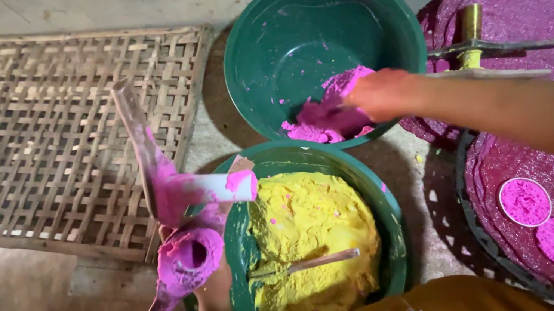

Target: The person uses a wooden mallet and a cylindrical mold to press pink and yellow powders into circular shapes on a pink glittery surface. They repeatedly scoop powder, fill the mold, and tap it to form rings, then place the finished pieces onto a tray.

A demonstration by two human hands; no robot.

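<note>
Grip check first: right hand (382,94) is clenched into the pink dough (331,117) down in the upper green basin (254,68), grabbing a lump. Left hand (213,284) is mostly hidden, so can't tell how its grip sits, but it's right under the pink-smeared wooden press (179,226). Biggest thing around is the woven bamboo mat (24,139) on the floor, left. Then the near green basin (386,212) heaped with yellow dough (310,237), a stick (311,263) lying across it. Pink discs (526,201) sit on the right-hand tray (490,247).
</note>
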